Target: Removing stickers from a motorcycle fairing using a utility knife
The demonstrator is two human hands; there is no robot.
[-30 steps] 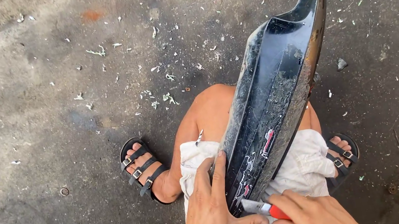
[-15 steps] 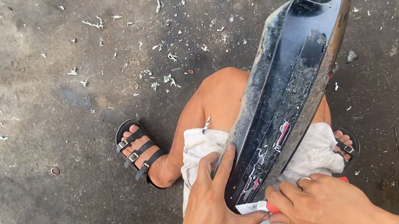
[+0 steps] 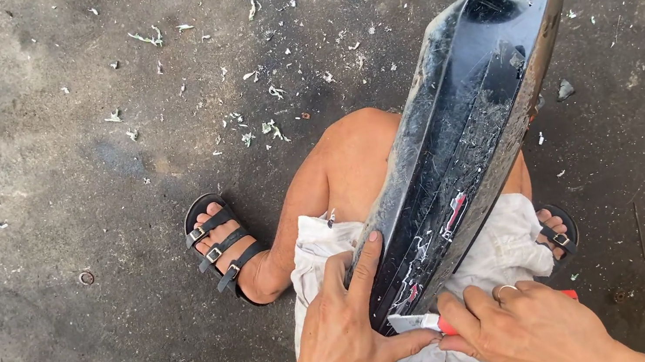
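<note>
Right hand (image 3: 526,331), knife (image 3: 418,323) at panel (image 3: 472,128) edge

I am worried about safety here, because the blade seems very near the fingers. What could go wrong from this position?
1. The left hand steadies the black panel right beside the cutter held by the right hand; a slip could probably cut the left thumb.
2. The panel lies across bare knees, so a skidding blade might reach the leg.
3. The shavings scattered on the concrete floor lie near the open sandal and could prick the foot.
</note>
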